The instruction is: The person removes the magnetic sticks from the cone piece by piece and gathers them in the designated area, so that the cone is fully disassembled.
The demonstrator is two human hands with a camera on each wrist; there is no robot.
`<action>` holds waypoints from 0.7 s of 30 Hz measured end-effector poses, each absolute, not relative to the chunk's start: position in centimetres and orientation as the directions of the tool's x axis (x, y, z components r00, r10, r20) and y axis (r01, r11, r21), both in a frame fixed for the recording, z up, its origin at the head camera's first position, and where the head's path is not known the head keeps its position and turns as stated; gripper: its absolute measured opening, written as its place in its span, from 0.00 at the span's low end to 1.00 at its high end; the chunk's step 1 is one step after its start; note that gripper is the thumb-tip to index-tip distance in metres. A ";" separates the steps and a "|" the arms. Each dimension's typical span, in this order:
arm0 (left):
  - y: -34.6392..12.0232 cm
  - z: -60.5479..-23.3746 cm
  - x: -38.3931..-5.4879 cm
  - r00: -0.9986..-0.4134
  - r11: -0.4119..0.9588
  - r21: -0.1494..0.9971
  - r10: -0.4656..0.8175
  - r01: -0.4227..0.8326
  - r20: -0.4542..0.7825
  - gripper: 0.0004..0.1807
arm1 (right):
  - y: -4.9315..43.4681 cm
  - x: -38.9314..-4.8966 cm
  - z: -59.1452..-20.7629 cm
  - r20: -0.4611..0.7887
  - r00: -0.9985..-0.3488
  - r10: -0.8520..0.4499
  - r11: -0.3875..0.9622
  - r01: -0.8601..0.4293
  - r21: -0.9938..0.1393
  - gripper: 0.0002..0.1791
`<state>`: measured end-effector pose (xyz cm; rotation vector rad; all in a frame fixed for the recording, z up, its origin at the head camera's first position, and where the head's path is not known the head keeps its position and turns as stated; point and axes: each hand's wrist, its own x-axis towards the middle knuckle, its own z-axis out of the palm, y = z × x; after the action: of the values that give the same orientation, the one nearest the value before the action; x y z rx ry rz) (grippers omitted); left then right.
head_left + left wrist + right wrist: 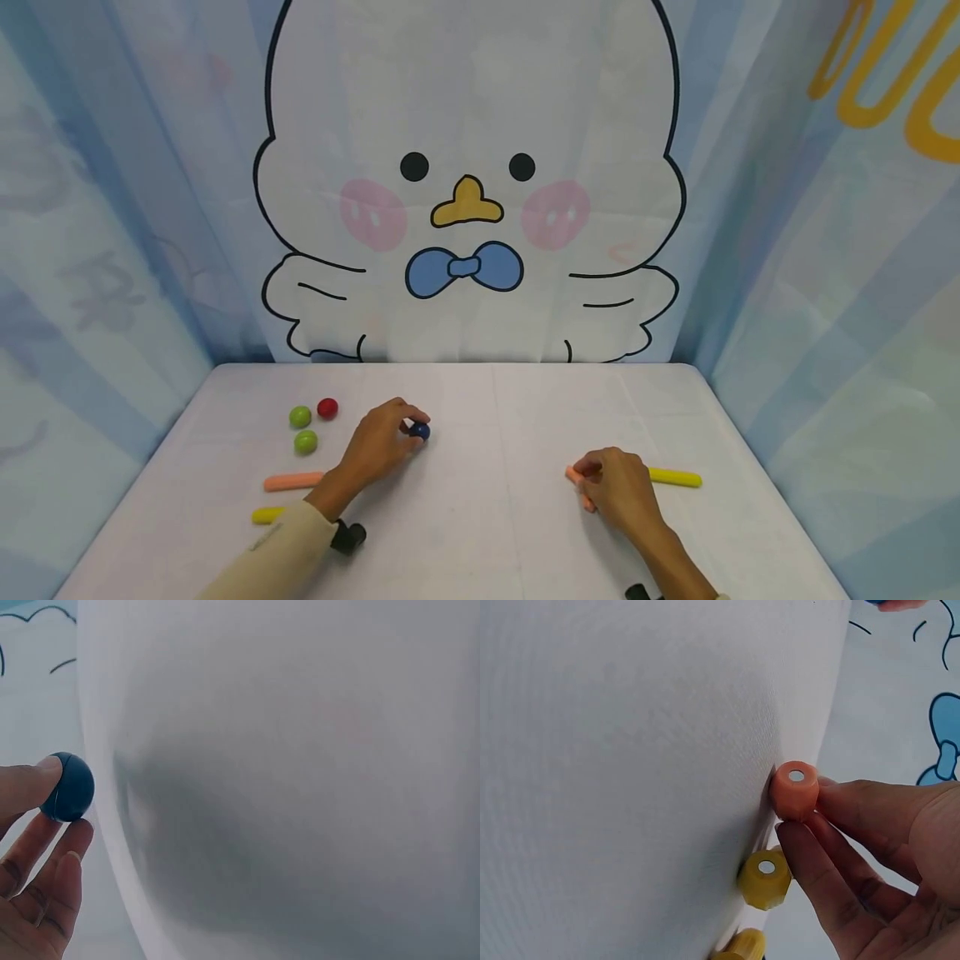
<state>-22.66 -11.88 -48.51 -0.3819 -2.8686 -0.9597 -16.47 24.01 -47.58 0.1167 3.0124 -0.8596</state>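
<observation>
My left hand [382, 442] pinches a dark blue ball [422, 431] between thumb and fingertips, left of the table's middle. In the left wrist view the ball [71, 787] shows a thin seam and appears held off the white surface. Over on the right, my right hand [618, 487] grips an orange stick [573, 475] with thumb and fingers, and part of the stick is hidden. Its end [795, 795] has a round silvery spot in the right wrist view. Beyond that hand lies a yellow stick [677, 477], partly covered by it.
Two green balls [300, 417] and a red ball [327, 408] rest at the table's back left. An orange stick [292, 482] and a yellow stick [267, 516] lie partly behind my left arm. A printed curtain [465, 317] hangs behind the white table [487, 550].
</observation>
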 end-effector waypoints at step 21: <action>-20.5 -47.8 -22.4 -0.990 0.878 0.461 0.083 0.125 0.110 0.19 | 24.2 -16.5 -47.8 0.020 -0.998 0.064 0.865 0.045 -0.500 0.08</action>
<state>-22.37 -20.50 -47.77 -0.1645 -2.9602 -0.7359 -16.49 24.18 -47.84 0.0898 3.0678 -0.8217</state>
